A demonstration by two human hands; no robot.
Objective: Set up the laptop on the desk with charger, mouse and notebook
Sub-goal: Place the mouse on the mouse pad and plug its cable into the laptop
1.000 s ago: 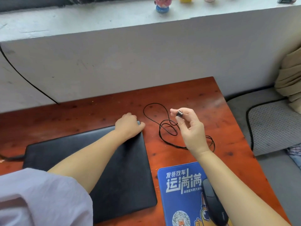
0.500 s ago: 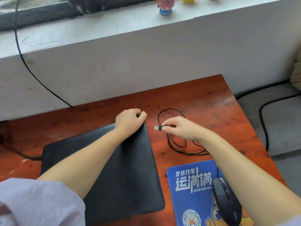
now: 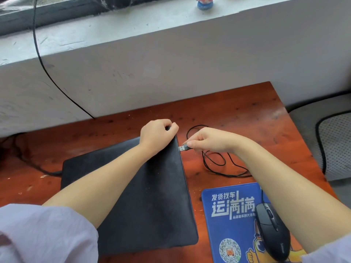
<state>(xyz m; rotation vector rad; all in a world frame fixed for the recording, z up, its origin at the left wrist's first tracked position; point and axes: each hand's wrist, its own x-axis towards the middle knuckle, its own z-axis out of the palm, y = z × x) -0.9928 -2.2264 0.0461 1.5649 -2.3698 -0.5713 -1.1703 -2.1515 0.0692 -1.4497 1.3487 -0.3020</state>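
A closed black laptop lies on the red-brown wooden desk. My left hand grips its far right corner. My right hand pinches the mouse's USB plug, whose metal tip touches the laptop's right edge. The thin black mouse cable lies in loops on the desk behind my right wrist. The black mouse rests on a blue printed mouse pad at the front right, partly hidden by my right forearm. A dark charger cable reaches the laptop's left side. No notebook is in view.
A white wall and window ledge rise right behind the desk, with a small figurine on the ledge. A black cord hangs down the wall. Right of the desk sits a grey cushioned seat.
My right hand came down from above the cable and carried the USB plug leftward until it met the laptop's right edge. My left hand kept its hold on the corner.
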